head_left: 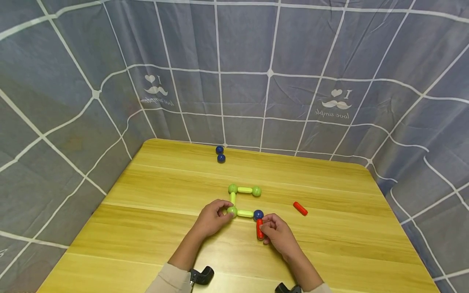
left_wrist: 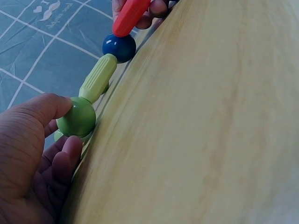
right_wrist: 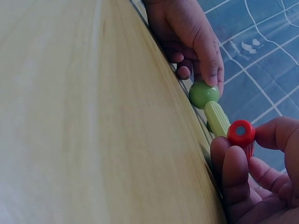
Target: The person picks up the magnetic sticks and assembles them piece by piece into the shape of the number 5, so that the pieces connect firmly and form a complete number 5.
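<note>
My left hand (head_left: 213,218) holds a green ball (left_wrist: 77,117) at the near left corner of a joined figure of green balls and light green rods. From that ball one rod (head_left: 245,213) runs right to a blue ball (head_left: 258,215). Another rod (head_left: 233,198) leads back to a second green ball (head_left: 233,188), and a third rod (head_left: 244,190) joins it to a green ball (head_left: 257,191). Between thumb and fingers my right hand (head_left: 279,236) pinches a red rod (head_left: 260,229). The red rod's far end meets the blue ball; its near end shows a grey disc.
A second red rod (head_left: 300,208) lies on the wooden table (head_left: 165,183) to the right. Two blue balls (head_left: 221,158) sit close together near the back edge. Grey checked cloth (head_left: 245,93) hangs behind the table and at both sides.
</note>
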A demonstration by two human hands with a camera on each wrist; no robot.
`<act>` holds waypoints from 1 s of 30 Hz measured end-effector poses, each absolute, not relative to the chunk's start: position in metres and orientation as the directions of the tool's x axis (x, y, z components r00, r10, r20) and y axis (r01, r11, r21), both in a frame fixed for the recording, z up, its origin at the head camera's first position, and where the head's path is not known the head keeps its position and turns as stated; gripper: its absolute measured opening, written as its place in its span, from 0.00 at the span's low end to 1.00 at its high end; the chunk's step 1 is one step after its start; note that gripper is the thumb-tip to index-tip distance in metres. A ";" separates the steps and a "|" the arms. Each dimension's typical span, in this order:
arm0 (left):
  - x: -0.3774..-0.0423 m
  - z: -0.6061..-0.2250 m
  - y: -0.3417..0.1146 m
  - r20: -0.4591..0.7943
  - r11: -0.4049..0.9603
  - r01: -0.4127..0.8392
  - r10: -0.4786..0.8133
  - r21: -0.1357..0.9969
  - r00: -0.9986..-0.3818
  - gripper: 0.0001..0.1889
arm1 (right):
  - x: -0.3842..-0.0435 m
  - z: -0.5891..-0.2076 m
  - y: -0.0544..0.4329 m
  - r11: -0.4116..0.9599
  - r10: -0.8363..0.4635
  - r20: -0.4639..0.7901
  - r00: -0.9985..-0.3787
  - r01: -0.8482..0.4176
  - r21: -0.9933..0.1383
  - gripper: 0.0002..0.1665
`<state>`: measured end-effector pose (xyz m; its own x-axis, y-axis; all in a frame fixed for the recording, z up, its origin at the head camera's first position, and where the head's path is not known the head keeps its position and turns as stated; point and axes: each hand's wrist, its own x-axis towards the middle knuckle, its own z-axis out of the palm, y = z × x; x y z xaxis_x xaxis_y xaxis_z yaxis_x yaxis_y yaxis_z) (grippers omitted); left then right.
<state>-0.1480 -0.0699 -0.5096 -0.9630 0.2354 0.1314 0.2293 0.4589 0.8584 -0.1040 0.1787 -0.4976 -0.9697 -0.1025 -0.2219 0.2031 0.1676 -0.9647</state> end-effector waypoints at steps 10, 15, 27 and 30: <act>-0.147 -0.509 -0.070 0.126 0.457 0.224 0.235 0.861 -0.964 0.11 | -0.104 -0.496 0.178 0.164 -0.103 -0.227 -0.968 0.209 -0.964 0.15; -0.147 -0.509 -0.070 0.131 0.453 0.228 0.235 0.862 -0.963 0.11 | -0.104 -0.497 0.178 0.154 -0.109 -0.226 -0.968 0.208 -0.966 0.15; -0.148 -0.508 -0.070 0.139 0.454 0.234 0.231 0.860 -0.963 0.10 | -0.104 -0.495 0.178 0.150 -0.106 -0.231 -0.967 0.214 -0.965 0.15; -0.148 -0.509 -0.069 0.142 0.456 0.236 0.230 0.858 -0.963 0.10 | -0.103 -0.494 0.178 0.151 -0.098 -0.232 -0.968 0.216 -0.965 0.14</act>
